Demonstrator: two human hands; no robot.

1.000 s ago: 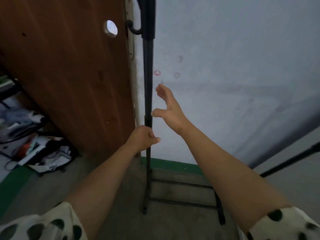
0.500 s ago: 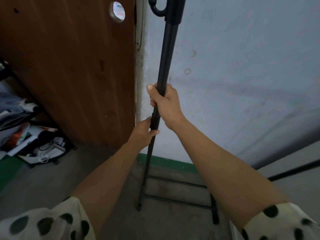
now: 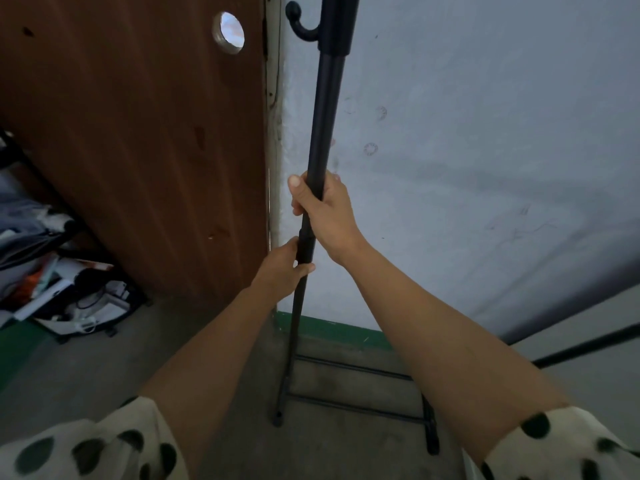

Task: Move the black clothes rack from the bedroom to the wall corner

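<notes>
Down at nine o'clock I see a low black shelf [image 3: 31, 174] crowded with clutter [image 3: 69, 292]: papers, cables and some folded cloth, none of it clear enough to name further. Beside it toward ten o'clock stands a brown wooden door [image 3: 138, 133] with a round hole [image 3: 228, 32] near its top, daylight showing through. At seven o'clock my left arm comes up out of a cream sleeve with dark dots [image 3: 86, 448], and my left hand [image 3: 282, 268] is wrapped around the black clothes rack [image 3: 320, 133] on its upright pole, at the collar where two pole sections join. Just above it, my right hand [image 3: 325, 209] is clenched on the same pole, thumb up along its left side. That pole runs from the middle toward twelve o'clock, tilted with its top leaning right, and carries a curved hook [image 3: 301, 24] near the top edge. Its foot and two low crossbars rest on the grey concrete floor [image 3: 86, 358] at six o'clock, close against the pale wall [image 3: 485, 150] with its green base strip [image 3: 329, 329], right by the door edge. Off at four o'clock another thin black bar [image 3: 588, 346] crosses the frame; I cannot tell whether it belongs to the rack.
</notes>
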